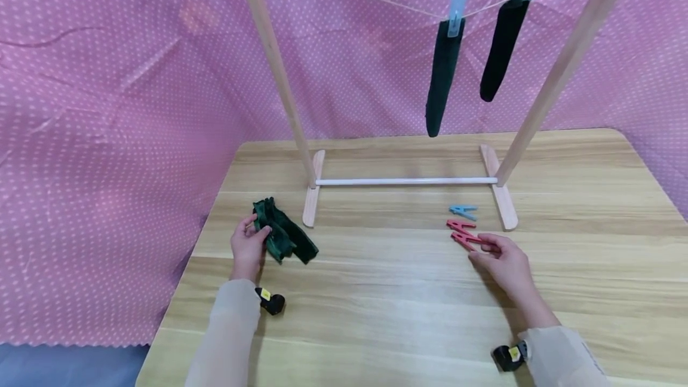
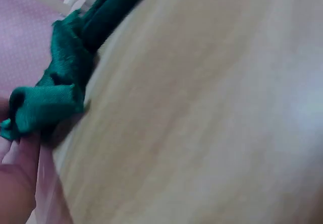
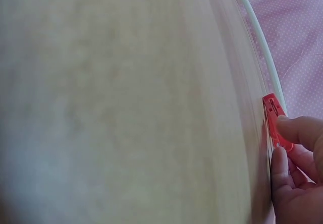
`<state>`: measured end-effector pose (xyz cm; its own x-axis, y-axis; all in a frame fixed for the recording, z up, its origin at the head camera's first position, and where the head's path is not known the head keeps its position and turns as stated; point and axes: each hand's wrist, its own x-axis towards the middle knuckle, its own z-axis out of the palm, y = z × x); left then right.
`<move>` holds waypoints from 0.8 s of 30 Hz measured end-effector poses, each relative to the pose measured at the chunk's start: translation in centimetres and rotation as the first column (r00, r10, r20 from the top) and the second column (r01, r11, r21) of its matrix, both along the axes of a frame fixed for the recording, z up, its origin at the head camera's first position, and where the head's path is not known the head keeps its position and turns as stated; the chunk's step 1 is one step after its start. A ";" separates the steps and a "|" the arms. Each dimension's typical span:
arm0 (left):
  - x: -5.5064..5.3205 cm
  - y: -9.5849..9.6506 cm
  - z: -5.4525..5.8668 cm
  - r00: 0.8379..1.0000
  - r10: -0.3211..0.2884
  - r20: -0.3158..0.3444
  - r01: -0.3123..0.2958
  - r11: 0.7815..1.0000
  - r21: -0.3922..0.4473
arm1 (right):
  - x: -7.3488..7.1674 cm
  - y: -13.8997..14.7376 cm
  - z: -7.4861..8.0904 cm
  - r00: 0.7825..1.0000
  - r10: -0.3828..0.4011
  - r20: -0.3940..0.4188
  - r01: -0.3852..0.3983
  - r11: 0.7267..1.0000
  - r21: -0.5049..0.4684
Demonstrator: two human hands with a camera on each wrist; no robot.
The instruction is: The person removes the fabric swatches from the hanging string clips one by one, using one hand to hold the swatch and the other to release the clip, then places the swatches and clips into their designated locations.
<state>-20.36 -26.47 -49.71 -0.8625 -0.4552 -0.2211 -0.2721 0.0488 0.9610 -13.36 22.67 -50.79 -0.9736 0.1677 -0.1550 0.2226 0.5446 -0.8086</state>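
At the table's left side my left hand (image 1: 248, 251) pinches a dark green velvety sock (image 2: 63, 57) by its near end. In the head view the sock (image 1: 279, 232) lies bunched, with its other end trailing toward the right. My right hand (image 1: 505, 267) holds the handle end of a red clothespin (image 3: 273, 119) between thumb and fingers, low over the table. Just beyond that clothespin are another red clothespin (image 1: 458, 224) and a blue clothespin (image 1: 463, 209).
A wooden drying rack (image 1: 276, 70) with a white crossbar (image 1: 405, 182) stands at the back. From its string hang a dark green sock (image 1: 444, 82) and a darker sock (image 1: 502, 46), each under a light blue clothespin. Pink dotted cloth (image 1: 134, 106) surrounds the table (image 1: 376, 291).
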 end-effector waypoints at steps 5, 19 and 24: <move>0.0 0.2 -0.4 0.998 -0.037 0.052 0.048 0.977 -0.208 | -0.2 -0.1 -0.1 1.000 -0.022 0.009 0.022 1.000 0.017; 0.4 0.5 -1.2 0.994 -0.062 0.089 0.092 0.914 -0.395 | -0.3 -0.2 0.4 1.000 0.004 0.014 -0.005 0.997 0.080; 0.5 0.6 -0.9 0.997 -0.051 0.064 0.071 0.929 -0.363 | -0.3 -0.1 0.3 1.000 0.013 -0.004 -0.012 0.995 0.097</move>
